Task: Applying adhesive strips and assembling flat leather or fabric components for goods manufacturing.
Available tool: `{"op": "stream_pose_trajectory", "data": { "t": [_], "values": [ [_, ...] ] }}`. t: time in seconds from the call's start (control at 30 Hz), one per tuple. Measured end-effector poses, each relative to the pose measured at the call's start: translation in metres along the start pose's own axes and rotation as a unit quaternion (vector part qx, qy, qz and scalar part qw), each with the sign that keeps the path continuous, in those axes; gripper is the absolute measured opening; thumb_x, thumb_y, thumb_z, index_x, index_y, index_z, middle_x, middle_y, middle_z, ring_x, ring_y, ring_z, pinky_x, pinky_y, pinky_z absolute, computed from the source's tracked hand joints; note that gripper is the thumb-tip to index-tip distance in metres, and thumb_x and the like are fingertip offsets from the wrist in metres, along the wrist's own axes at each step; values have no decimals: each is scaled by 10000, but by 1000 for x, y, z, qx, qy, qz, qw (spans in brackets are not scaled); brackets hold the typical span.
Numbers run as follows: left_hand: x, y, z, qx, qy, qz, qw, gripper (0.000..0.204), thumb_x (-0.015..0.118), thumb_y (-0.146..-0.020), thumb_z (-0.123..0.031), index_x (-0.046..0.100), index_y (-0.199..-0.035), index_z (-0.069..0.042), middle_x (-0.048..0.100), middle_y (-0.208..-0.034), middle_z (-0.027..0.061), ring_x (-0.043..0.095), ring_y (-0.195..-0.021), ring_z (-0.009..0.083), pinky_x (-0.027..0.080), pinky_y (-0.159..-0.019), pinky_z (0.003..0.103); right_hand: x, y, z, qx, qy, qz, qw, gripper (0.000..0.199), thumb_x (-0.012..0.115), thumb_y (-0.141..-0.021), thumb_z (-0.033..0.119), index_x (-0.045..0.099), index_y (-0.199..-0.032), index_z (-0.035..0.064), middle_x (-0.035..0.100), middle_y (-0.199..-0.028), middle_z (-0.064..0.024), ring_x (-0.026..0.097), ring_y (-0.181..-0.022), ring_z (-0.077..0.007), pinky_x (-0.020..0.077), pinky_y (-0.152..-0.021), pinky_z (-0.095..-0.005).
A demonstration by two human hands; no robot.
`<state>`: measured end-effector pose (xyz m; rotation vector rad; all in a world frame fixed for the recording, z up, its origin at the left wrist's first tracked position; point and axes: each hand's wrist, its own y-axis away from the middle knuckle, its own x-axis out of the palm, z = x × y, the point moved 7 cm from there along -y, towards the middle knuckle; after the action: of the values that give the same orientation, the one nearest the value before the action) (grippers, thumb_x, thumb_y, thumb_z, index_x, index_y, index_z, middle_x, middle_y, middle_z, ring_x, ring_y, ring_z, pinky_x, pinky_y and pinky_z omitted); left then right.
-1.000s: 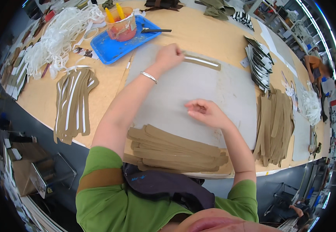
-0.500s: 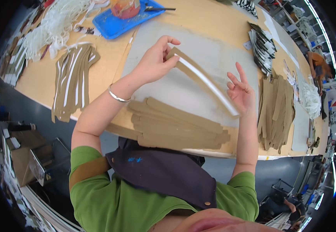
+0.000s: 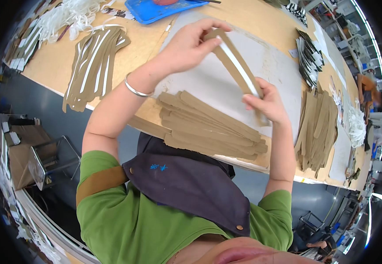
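A long tan strip with a white band along its middle (image 3: 239,66) is stretched between my two hands above the grey mat (image 3: 279,57). My left hand (image 3: 193,46) pinches its upper end between thumb and fingers. Lower down at the right, my right hand (image 3: 265,99) closes on the strip, thumb across the front and fingers behind. Just below, a stack of plain tan strips (image 3: 208,125) lies along the table's near edge. Several tan strips with white bands (image 3: 96,66) lie fanned out at the left.
At the back stands a blue tray (image 3: 156,12) with a red container on it. White ribbon (image 3: 70,20) is heaped at far left. To the right are more plain tan strips (image 3: 317,130), dark patterned pieces (image 3: 309,59) and a white bundle (image 3: 356,125).
My right hand, open beside the strip's lower end before, has closed on it. My left hand still pinches the upper end. The head view has shifted a little.
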<state>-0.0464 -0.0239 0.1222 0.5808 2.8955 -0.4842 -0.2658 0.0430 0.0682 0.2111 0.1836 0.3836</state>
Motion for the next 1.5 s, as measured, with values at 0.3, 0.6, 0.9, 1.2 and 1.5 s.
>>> {"op": "stream_pose_trajectory", "data": {
  "t": [0.3,0.6,0.9,1.2,1.5],
  "values": [
    [22,16,109,-110,-244,173,948,407,673,-887,-119,588,-1281,-65,594,-819,68,593,-815,214,494,-769,350,-23,-19,-15,-34,452,-70,888,337,738,-816,205,669,-1092,24,696,-1019,-124,664,-962,-264,525,-849,-363],
    [16,5,114,-92,-251,156,951,121,693,-840,-90,740,-946,-55,692,-975,94,632,-868,262,500,-780,367,46,-96,-21,-136,375,-74,914,251,736,-832,190,688,-1019,30,669,-902,-111,643,-824,-255,518,-745,-366],
    [9,6,114,-10,-268,114,956,132,694,-832,-56,769,-922,-117,649,-908,33,592,-950,238,495,-837,356,47,-88,-24,-190,374,-99,902,133,721,-838,138,717,-936,48,649,-845,-100,634,-765,-260,514,-690,-355],
    [10,12,114,48,-321,105,940,233,681,-829,-34,788,-956,-198,624,-899,0,577,-937,212,495,-849,330,50,-70,-25,-300,454,-134,828,140,714,-826,118,740,-962,99,639,-857,-60,620,-823,-246,529,-684,-364],
    [14,30,107,208,-491,112,839,298,603,-857,-81,750,-1051,-253,617,-1016,-14,585,-977,202,475,-877,327,58,-61,-24,-320,541,-139,765,198,674,-807,82,730,-990,135,607,-881,-24,607,-843,-202,541,-665,-338]
  ]
}}
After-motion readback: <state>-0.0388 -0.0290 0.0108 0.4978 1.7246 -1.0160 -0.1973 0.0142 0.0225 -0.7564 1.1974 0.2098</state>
